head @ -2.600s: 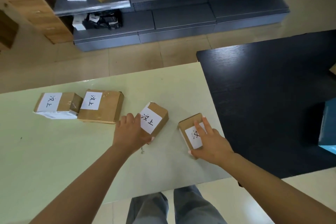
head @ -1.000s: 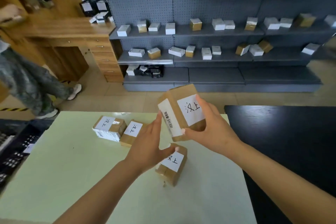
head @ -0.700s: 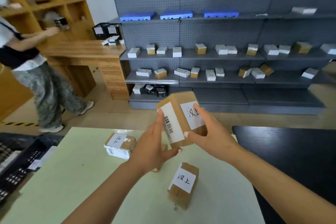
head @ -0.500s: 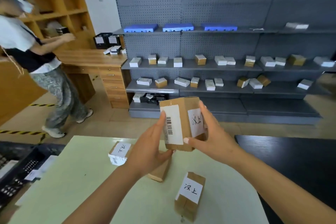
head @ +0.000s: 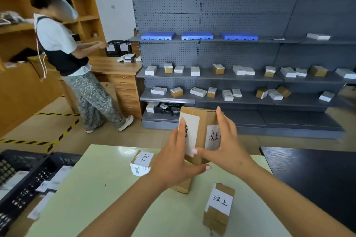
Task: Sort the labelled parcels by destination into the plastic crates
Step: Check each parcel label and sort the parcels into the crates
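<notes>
In the head view, a brown parcel [head: 200, 132] is held upright above the pale green table [head: 100, 183], gripped between the left hand [head: 173, 161] and right hand [head: 225, 146]. Two more labelled parcels [head: 218, 208] are seen on the table. Black crates [head: 21, 177] are set at its left edge; grey shelving [head: 231, 79] with small boxes is ranged behind.
</notes>
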{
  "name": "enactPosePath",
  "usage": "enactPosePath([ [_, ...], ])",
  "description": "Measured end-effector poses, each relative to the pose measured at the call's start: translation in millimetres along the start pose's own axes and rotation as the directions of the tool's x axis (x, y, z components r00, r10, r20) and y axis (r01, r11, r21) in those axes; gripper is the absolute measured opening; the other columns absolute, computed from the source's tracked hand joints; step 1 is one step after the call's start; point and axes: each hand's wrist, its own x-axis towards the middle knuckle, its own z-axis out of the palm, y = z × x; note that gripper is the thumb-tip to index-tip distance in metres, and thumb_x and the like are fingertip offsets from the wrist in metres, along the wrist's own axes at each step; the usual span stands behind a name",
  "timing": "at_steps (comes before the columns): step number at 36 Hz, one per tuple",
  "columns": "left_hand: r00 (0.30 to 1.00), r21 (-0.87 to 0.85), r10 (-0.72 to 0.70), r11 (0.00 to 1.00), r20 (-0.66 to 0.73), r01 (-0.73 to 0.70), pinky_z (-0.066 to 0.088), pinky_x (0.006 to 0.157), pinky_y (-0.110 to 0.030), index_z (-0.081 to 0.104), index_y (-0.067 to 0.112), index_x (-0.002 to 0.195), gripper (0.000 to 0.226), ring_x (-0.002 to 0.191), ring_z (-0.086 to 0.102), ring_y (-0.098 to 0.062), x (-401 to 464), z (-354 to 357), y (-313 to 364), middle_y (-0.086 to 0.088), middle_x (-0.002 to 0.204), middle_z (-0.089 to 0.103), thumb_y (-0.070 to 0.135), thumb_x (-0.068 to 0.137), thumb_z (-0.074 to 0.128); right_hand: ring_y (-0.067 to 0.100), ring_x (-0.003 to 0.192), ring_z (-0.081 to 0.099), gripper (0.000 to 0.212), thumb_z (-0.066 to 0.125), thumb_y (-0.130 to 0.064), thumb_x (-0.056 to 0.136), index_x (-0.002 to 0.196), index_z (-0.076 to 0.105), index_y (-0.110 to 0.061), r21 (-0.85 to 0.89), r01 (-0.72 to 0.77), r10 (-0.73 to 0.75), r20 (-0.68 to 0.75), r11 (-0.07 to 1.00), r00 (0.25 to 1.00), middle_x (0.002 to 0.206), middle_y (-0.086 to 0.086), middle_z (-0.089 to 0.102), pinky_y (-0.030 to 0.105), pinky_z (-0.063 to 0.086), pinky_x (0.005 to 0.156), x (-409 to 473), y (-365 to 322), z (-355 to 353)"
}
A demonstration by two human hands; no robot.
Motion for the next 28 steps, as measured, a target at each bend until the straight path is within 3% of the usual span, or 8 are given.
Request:
enactPosePath([
  [4,1.0,0.004,0.014,1.0,0.006,-0.014,0.048,0.094,-0.027,-0.029,0.041,0.143,0.128,0.128,0.033,-0.007,-4.6,-6.2,-10.1,0.015,0.147,0.017,0.057,0.07,0.075,0.007,0.141,0.017,0.111,0.077,-0.051,0.072,0.15,-0.002,-0.044,-0.006,-0.004,0.004,-0.016,1.0,1.0,0.152,-0.027,0.003,0.031,0.036,0.102,-8.1,-2.4,0.0],
  [8,0.992,0.17,0.12,0.977,0.044,-0.126,0.034,0.067,-0.011,-0.021,0.036,0.147,0.122,0.117,0.036,-0.005,-8.1,-15.9,-18.1,0.014,0.145,0.02,0.05,0.072,0.074,0.007,0.144,0.013,0.1,0.073,-0.053,0.075,0.151,0.009,-0.042,-0.052,-0.01,0.009,-0.028,0.999,1.0,0.158,-0.021,-0.003,0.03,0.027,0.106,-9.4,-4.7,-13.6],
  [13,0.923,0.266,0.345,0.885,0.171,-0.381,0.031,0.1,-0.018,0.001,0.031,0.152,0.113,0.129,0.031,-0.012,-14.4,-18.4,-26.9,0.008,0.147,0.021,0.039,0.067,0.075,0.011,0.145,0.017,0.096,0.075,-0.049,0.075,0.15,0.015,-0.043,-0.089,-0.067,0.076,0.099,0.994,0.992,0.159,-0.014,0.009,0.029,0.03,0.106,-5.5,2.4,-22.3],
  [18,0.878,0.322,0.405,0.82,0.256,-0.472,0.038,0.106,-0.033,0.004,0.022,0.153,0.115,0.132,0.033,-0.019,-18.3,-16.8,-37.8,0.002,0.152,0.021,0.041,0.067,0.076,0.009,0.12,0.048,0.097,0.08,-0.035,0.075,0.15,0.019,-0.04,-0.044,-0.145,0.151,0.243,0.988,0.958,0.142,-0.008,0.038,0.022,0.054,0.086,-10.2,20.9,-16.2],
  [21,0.901,0.325,0.339,0.849,0.27,-0.417,0.042,0.105,-0.037,0.001,0.025,0.153,0.116,0.134,0.032,-0.018,-22.7,-13.4,-47.0,0.002,0.154,0.02,0.047,0.069,0.077,0.009,0.119,0.046,0.098,0.083,-0.034,0.072,0.148,0.021,-0.042,-0.041,-0.119,0.125,0.251,0.992,0.96,0.134,-0.012,0.037,0.017,0.052,0.081,-15.4,29.8,-15.9],
  [24,0.955,0.255,0.186,0.936,0.233,-0.245,0.018,0.109,-0.015,0.002,0.032,0.153,0.112,0.139,0.024,-0.009,-27.2,-16.6,-48.6,0.011,0.156,0.02,0.053,0.072,0.077,0.0,0.119,0.043,0.103,0.087,-0.037,0.065,0.144,0.022,-0.049,-0.022,-0.076,0.079,0.225,0.997,0.971,0.131,-0.023,0.031,0.013,0.046,0.085,-20.6,34.6,-17.8],
  [26,0.972,0.197,0.115,0.968,0.207,-0.157,0.005,0.098,0.003,0.011,0.036,0.151,0.1,0.138,0.026,-0.004,-28.7,-20.7,-50.2,0.017,0.153,0.025,0.053,0.075,0.075,-0.005,0.12,0.04,0.103,0.088,-0.037,0.063,0.141,0.023,-0.053,-0.042,-0.033,0.042,0.218,0.999,0.975,0.129,-0.034,0.027,0.009,0.045,0.084,-23.7,36.8,-16.1],
  [28,0.976,0.187,0.077,0.975,0.204,-0.116,0.002,0.094,0.005,0.015,0.036,0.15,0.095,0.14,0.024,-0.003,-28.9,-21.5,-54.4,0.017,0.154,0.025,0.053,0.077,0.074,-0.006,0.122,0.037,0.1,0.088,-0.033,0.063,0.137,0.024,-0.055,-0.08,0.015,0.002,0.206,0.997,0.979,0.127,-0.041,0.023,0.005,0.045,0.081,-26.9,37.7,-13.6],
])
